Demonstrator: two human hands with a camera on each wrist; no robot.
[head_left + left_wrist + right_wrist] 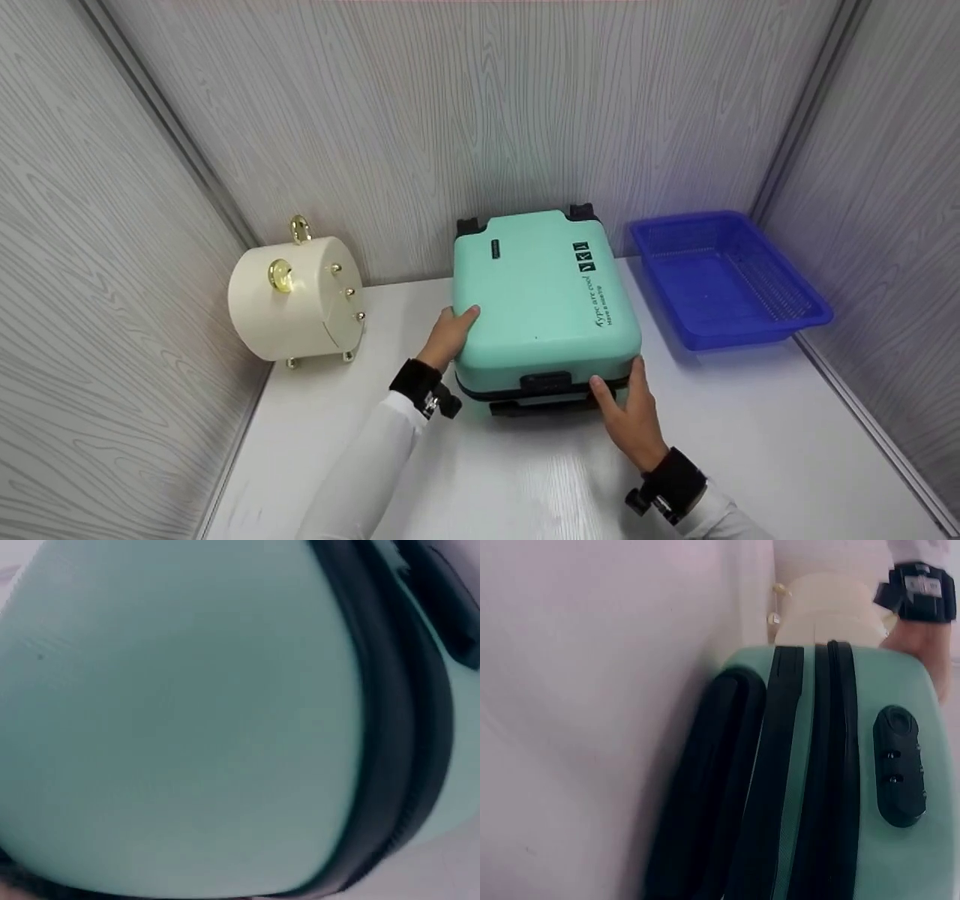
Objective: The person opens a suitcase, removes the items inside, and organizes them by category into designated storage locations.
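A mint green suitcase [540, 292] lies flat with its black wheels toward the back wall. My left hand [448, 335] holds its left side near the front, the thumb on the top shell and the other fingers hidden by the edge. At the front right corner my right hand [636, 421] grips with thumb in front and a finger along the right side. The green shell [187, 720] and black zipper band fill most of the left wrist view. A combination lock [900, 765] and the dark handle [705, 787] show in the right wrist view, with my left hand [922, 649] beyond.
At the left stands a cream round box [289, 307] with gold knobs and small feet. A blue plastic basket [712, 292] sits at the right, near the back wall [465, 112]. The white table [720, 420] extends in front of the suitcase, between side walls.
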